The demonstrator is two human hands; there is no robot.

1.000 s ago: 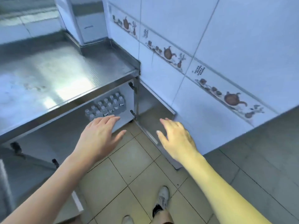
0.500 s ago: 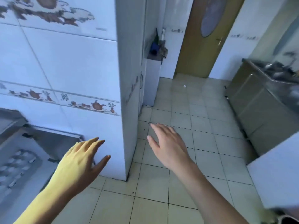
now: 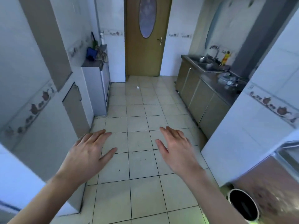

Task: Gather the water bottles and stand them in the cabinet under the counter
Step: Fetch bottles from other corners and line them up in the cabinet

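My left hand [image 3: 88, 153] and my right hand [image 3: 176, 147] are held out in front of me over the tiled floor [image 3: 139, 167], palms down, fingers straight and spread, holding nothing. The cabinet under the counter and its water bottles are out of sight. On the steel counter [image 3: 215, 81] at the far right lies a cluster of clear plastic items [image 3: 228, 79]; I cannot tell whether they are bottles.
A brown door [image 3: 144, 38] closes the far end of the room. A sink with a tap [image 3: 206, 63] and a yellow bottle [image 3: 225, 57] sit on the right counter. A small white cabinet [image 3: 97, 88] stands left. A black round bin [image 3: 243, 205] sits bottom right.
My view has swung right, away from the open cabinet with its bottles, past the tiled wall corner, to face down the kitchen. Both hands stay empty and spread.
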